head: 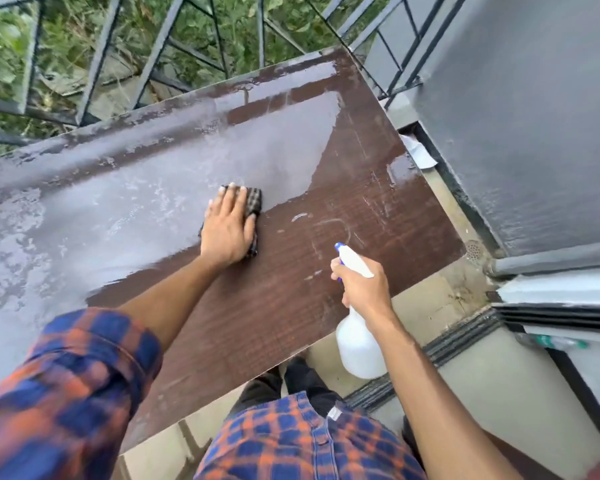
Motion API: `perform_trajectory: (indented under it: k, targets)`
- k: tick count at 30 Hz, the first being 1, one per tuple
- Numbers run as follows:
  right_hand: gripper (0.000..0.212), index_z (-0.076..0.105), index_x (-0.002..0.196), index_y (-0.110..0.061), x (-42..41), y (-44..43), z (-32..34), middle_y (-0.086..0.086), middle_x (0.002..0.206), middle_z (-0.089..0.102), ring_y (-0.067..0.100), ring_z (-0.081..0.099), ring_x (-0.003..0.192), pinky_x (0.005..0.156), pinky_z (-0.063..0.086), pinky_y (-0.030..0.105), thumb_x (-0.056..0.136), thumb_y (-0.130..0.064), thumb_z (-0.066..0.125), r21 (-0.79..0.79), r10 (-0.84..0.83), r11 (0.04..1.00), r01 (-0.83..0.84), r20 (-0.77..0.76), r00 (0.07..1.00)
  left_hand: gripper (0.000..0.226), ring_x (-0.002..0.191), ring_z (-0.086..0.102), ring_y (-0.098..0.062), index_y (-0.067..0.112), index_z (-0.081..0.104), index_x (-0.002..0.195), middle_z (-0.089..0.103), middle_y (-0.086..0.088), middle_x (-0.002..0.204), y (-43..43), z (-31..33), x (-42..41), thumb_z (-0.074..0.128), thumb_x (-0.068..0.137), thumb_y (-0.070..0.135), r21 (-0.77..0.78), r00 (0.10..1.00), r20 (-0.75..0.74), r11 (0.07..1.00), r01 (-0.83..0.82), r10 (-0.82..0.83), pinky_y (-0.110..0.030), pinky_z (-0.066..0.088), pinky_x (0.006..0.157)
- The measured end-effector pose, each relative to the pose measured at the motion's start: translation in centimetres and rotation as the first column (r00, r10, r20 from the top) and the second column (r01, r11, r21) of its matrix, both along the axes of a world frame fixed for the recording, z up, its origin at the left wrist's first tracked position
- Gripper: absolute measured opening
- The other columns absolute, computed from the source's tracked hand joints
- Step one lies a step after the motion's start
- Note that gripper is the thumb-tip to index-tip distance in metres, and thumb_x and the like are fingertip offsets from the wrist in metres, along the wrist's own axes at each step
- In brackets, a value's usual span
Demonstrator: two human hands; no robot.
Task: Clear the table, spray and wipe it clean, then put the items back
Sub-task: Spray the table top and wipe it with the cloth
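Dark checked cloth [253,202] at table [291,306] centre, pressed flat under left hand [226,230], grip released, palm down. At four o'clock, white spray bottle [357,341], grasped by right hand [361,285]. Railing [160,57] at twelve o'clock.

A balcony in flat daylight: a dark metal railing [160,60] with slanted bars runs along the far side, green foliage [11,39] behind it. A grey wall [520,109] rises on the right above a beige tiled floor [465,372]
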State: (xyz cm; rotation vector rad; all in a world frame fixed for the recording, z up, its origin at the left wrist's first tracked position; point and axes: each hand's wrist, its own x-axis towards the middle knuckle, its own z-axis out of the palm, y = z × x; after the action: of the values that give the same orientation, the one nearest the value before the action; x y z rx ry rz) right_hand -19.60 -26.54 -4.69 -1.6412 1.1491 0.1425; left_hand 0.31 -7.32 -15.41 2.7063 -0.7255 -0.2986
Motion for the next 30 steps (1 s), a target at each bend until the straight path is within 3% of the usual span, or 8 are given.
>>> perform_trajectory:
  k: [4,8,11,15,18,23,27,30]
  targets:
    - [0.014,0.074,0.075,-0.014,-1.6,-0.9,0.4,0.006,0.073,0.065,0.024,0.048,0.053,0.039,0.039,0.022,0.086,-0.018,0.067,-0.035,-0.071,0.997,0.07,-0.022,0.997,0.061,0.149,0.024,-0.036,0.007,0.033,0.154,0.031,-0.017,0.16,-3.0,0.2,-3.6,0.042,0.099,0.033,-0.031,0.986,-0.012,0.986,-0.164,0.164,-0.051,0.022,0.12]
    - [0.013,0.077,0.084,-0.011,-3.9,-1.7,0.5,0.006,0.078,0.068,0.022,0.048,0.056,0.044,0.042,0.028,0.089,-0.016,0.067,-0.038,-0.172,0.985,0.17,-0.04,0.984,0.061,0.148,0.025,-0.038,0.004,0.036,0.152,0.034,-0.018,0.158,-4.7,0.5,-12.7,0.042,0.098,0.033,-0.052,0.973,0.006,0.972,0.229,-0.229,-0.051,0.026,0.118]
    - [0.014,0.076,0.083,-0.008,-5.4,-2.0,0.6,0.009,0.075,0.068,0.023,0.048,0.054,0.052,0.043,0.034,0.09,-0.017,0.068,-0.052,-0.227,0.973,0.224,-0.059,0.972,0.06,0.15,0.025,-0.032,0.01,0.037,0.153,0.033,-0.011,0.161,-4.7,0.1,-19.0,0.042,0.099,0.037,-0.059,0.841,-0.013,0.84,0.539,-0.541,-0.051,0.029,0.117]
    - [0.016,0.074,0.084,-0.007,-7.0,-2.8,0.5,0.008,0.075,0.068,0.024,0.051,0.061,0.055,0.044,0.035,0.092,-0.02,0.069,-0.055,-0.273,0.961,0.27,-0.058,0.96,0.057,0.15,0.027,-0.026,0.017,0.037,0.154,0.032,-0.006,0.161,-4.0,-0.3,-17.6,0.036,0.102,0.042,-0.053,0.714,0.015,0.712,0.7,-0.7,-0.049,0.022,0.121]
    - [0.014,0.076,0.086,-0.009,-7.3,-3.3,0.1,0.004,0.076,0.068,0.021,0.05,0.059,0.053,0.043,0.033,0.091,-0.018,0.067,-0.022,-0.251,0.968,0.25,-0.058,0.966,0.055,0.148,0.031,-0.027,0.019,0.04,0.152,0.036,-0.006,0.16,-3.1,0.1,-12.6,0.034,0.102,0.042,-0.021,0.809,0.03,0.809,0.588,-0.587,-0.053,0.022,0.119]
    - [0.015,0.075,0.085,-0.008,-6.5,-4.6,-0.7,0.001,0.074,0.066,0.02,0.049,0.057,0.05,0.042,0.032,0.088,-0.02,0.065,0.015,-0.162,0.987,0.163,-0.058,0.985,0.058,0.15,0.026,-0.033,0.013,0.036,0.153,0.033,-0.014,0.16,-2.4,0.1,-1.2,0.036,0.101,0.039,0.017,0.989,0.012,0.989,0.145,-0.145,-0.058,0.019,0.119]
    - [0.029,0.071,0.083,-0.008,-6.0,-6.1,-1.0,0.0,0.069,0.062,0.02,0.051,0.06,0.056,0.044,0.035,0.076,-0.034,0.062,0.025,-0.082,0.996,0.083,-0.046,0.996,0.059,0.153,0.013,-0.032,0.013,0.028,0.156,0.022,-0.013,0.164,-4.9,0.0,0.0,0.042,0.101,0.031,0.047,0.983,-0.02,0.983,-0.179,0.18,-0.052,0.011,0.123]
    - [0.031,0.069,0.086,-0.007,-6.2,-8.2,-1.3,0.001,0.067,0.058,0.021,0.049,0.06,0.059,0.046,0.036,0.08,-0.037,0.062,0.015,-0.008,1.0,0.009,-0.053,0.999,0.062,0.15,0.021,-0.037,0.009,0.032,0.154,0.029,-0.017,0.161,-8.8,0.2,-4.0,0.038,0.098,0.034,0.025,0.974,0.001,0.974,-0.226,0.226,-0.052,0.018,0.121]
